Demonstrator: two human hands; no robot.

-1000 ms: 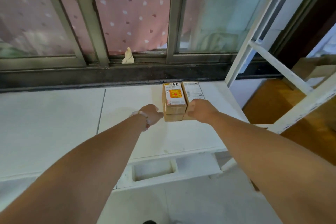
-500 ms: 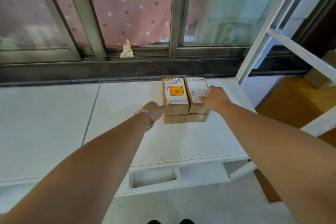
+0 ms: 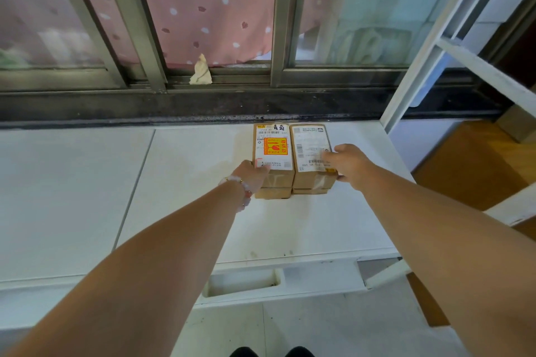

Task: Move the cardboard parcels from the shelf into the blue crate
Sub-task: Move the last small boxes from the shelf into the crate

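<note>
Two small cardboard stacks stand side by side on the white shelf (image 3: 188, 182), close to the window sill. The left top parcel (image 3: 272, 148) bears an orange fragile sticker; the right top parcel (image 3: 309, 142) has a white shipping label. A lower parcel (image 3: 272, 193) peeks out under each one. My left hand (image 3: 251, 175) grips the left parcel at its near left corner, thumb on top. On the other side, my right hand (image 3: 348, 162) holds the right parcel, thumb over the label and fingers round its right edge. The blue crate is out of view.
A sliding window with a dark sill runs behind the shelf, with a crumpled paper scrap (image 3: 200, 71) in its track. A white metal frame (image 3: 420, 52) rises at the right. Beyond it lie a wooden floor (image 3: 464, 168) and a cardboard box (image 3: 516, 124).
Both hands moved from the near ends of the parcels to their outer sides. My right hand went forward along the right parcel and my thumb now lies on its label.
</note>
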